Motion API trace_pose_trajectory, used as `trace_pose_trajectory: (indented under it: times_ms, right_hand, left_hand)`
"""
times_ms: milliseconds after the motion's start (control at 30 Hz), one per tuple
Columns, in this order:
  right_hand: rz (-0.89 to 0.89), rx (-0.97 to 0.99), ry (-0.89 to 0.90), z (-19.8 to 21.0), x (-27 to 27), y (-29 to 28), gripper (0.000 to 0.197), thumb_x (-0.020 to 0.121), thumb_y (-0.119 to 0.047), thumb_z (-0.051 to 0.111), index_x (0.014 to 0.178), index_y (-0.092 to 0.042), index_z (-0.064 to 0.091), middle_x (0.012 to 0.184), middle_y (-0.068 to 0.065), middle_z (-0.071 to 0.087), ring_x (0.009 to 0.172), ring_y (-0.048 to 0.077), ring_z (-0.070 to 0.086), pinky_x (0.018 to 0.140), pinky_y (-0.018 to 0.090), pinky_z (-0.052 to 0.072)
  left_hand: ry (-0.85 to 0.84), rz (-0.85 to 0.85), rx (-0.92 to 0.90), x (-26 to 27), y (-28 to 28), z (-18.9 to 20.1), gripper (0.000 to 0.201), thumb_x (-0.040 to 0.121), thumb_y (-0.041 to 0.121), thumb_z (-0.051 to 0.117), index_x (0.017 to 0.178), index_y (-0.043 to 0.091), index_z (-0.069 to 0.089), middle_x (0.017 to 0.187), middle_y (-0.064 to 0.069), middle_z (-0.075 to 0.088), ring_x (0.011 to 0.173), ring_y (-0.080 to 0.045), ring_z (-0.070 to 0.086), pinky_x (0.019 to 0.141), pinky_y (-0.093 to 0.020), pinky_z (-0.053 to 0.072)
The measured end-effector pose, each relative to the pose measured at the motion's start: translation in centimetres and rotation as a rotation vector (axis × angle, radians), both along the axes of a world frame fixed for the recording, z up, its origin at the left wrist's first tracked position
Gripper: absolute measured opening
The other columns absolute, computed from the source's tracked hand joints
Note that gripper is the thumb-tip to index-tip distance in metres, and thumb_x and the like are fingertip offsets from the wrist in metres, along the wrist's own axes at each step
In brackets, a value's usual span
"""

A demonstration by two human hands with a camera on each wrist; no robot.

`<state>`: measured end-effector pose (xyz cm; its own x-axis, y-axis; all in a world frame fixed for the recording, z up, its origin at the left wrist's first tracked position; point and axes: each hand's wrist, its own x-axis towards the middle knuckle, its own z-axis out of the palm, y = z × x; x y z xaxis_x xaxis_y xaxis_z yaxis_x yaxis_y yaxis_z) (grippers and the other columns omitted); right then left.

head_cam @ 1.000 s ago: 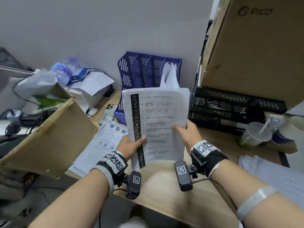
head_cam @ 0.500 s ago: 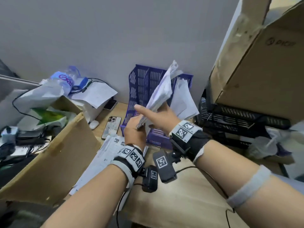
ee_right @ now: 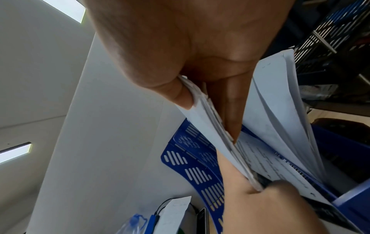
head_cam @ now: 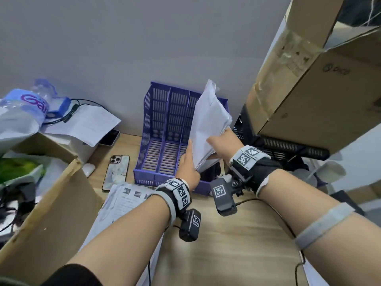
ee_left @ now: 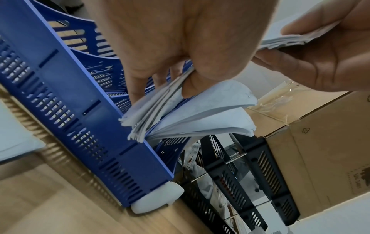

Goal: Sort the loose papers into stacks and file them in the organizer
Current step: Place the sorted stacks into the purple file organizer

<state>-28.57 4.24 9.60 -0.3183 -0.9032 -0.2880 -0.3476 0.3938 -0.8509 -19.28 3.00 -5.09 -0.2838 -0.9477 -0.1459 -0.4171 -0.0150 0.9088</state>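
Observation:
A purple-blue slotted file organizer [head_cam: 162, 129] stands against the wall on the wooden desk [head_cam: 237, 240]. Both hands hold a thick stack of white papers [head_cam: 208, 124] on edge over its rightmost compartment, tilted to the left. My left hand [head_cam: 188, 167] pinches the stack's lower corner [ee_left: 152, 110]. My right hand [head_cam: 221, 144] grips the stack's right side, thumb on one face and fingers on the other [ee_right: 200, 101]. Other sheets stand in that compartment behind the stack [ee_right: 280, 98]. The organizer's front wall [ee_left: 80, 110] fills the left wrist view.
More printed sheets [head_cam: 123, 201] lie on the desk left of my left arm. A phone [head_cam: 116, 172] lies beside the organizer. Black trays [head_cam: 288, 145] and a large cardboard box [head_cam: 319, 83] crowd the right. An open carton flap [head_cam: 47, 213] and clutter sit left.
The stack was held flat facing me over the desk, then turned on edge and carried forward. It now stands lower, over the organizer's right compartment, with both hands holding it.

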Motion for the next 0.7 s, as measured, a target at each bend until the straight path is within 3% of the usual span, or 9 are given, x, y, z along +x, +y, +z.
trace_pose_trajectory:
  times_ms: [100,200,333,433,467,533,600,633,700]
  right_hand:
    - [0.007,-0.02,0.067,-0.5,0.0,-1.2,0.032,0.085,-0.004,0.051,0.117,-0.001,0.053,0.109,0.022,0.064,0.101,0.039,0.063,0.086,0.054,0.056]
    - [0.036,-0.059,0.23,-1.0,-0.1,-2.3,0.025,0.086,-0.016,0.051,0.1,0.002,0.061,0.085,0.021,0.063,0.082,0.036,0.064,0.077,0.039,0.056]
    - [0.012,-0.08,0.271,-3.0,0.3,-3.3,0.035,0.081,-0.036,0.048,0.099,-0.01,0.064,0.081,0.014,0.07,0.077,0.036,0.068,0.075,0.049,0.058]
    - [0.047,-0.043,0.207,-4.3,0.7,-2.9,0.023,0.092,-0.026,0.046,0.096,-0.009,0.06,0.075,0.015,0.073,0.067,0.031,0.072,0.068,0.043,0.061]
    - [0.058,-0.033,0.191,-4.9,0.7,-2.7,0.018,0.095,-0.021,0.045,0.092,-0.01,0.058,0.076,0.016,0.073,0.065,0.03,0.072,0.066,0.04,0.062]
    - [0.076,-0.014,0.156,-6.5,0.4,-2.2,0.02,0.094,-0.022,0.045,0.082,-0.012,0.057,0.073,0.014,0.074,0.064,0.031,0.073,0.073,0.044,0.061]
    - [0.09,-0.001,0.099,-8.2,-0.1,-1.7,0.03,0.089,-0.034,0.048,0.077,-0.01,0.061,0.07,0.01,0.074,0.067,0.031,0.074,0.078,0.051,0.059]
    - [0.095,-0.003,0.08,-8.9,-0.5,-1.4,0.034,0.087,-0.041,0.049,0.077,-0.011,0.062,0.071,0.01,0.074,0.07,0.031,0.074,0.079,0.052,0.058]
    - [0.112,0.012,0.06,-9.8,-1.3,-0.7,0.037,0.091,-0.042,0.048,0.077,-0.012,0.064,0.077,0.014,0.074,0.074,0.034,0.074,0.078,0.054,0.058]
  left_hand:
    - [-0.123,-0.004,0.003,0.1,-1.8,-0.6,0.101,0.086,0.007,0.061,0.155,0.044,-0.003,0.139,-0.011,0.036,0.112,-0.031,0.053,0.091,-0.033,0.045]
    - [-0.267,0.09,0.023,0.7,-3.5,-0.9,0.094,0.078,0.034,0.075,0.148,0.048,0.013,0.12,-0.009,0.039,0.096,-0.035,0.061,0.091,-0.047,0.054]
    - [-0.209,0.077,0.089,1.3,-5.1,-1.9,0.09,0.074,0.042,0.079,0.144,0.037,0.023,0.115,-0.009,0.066,0.095,-0.036,0.067,0.086,-0.047,0.056]
    - [-0.119,0.115,0.14,1.1,-4.9,-2.9,0.082,0.076,0.047,0.076,0.143,0.033,0.029,0.105,-0.008,0.07,0.094,-0.03,0.067,0.088,-0.044,0.055]
    - [-0.094,0.124,0.164,0.9,-4.7,-3.5,0.073,0.077,0.05,0.074,0.137,0.031,0.037,0.101,-0.007,0.069,0.094,-0.029,0.067,0.089,-0.043,0.054]
    - [0.001,0.163,0.239,0.5,-4.5,-5.2,0.056,0.066,0.061,0.069,0.11,0.033,0.048,0.091,-0.006,0.069,0.087,-0.031,0.07,0.084,-0.049,0.057]
    - [0.026,0.215,0.227,0.1,-3.9,-7.0,0.047,0.058,0.067,0.063,0.085,0.034,0.044,0.084,-0.01,0.069,0.079,-0.034,0.072,0.077,-0.054,0.059]
    - [-0.007,0.246,0.209,-0.2,-3.1,-6.3,0.042,0.064,0.064,0.064,0.079,0.031,0.042,0.083,-0.012,0.069,0.077,-0.034,0.071,0.076,-0.052,0.059]
    - [-0.076,0.275,0.224,-1.0,-1.5,-5.5,0.029,0.085,0.041,0.061,0.075,0.022,0.043,0.084,-0.014,0.067,0.08,-0.033,0.066,0.076,-0.042,0.055]
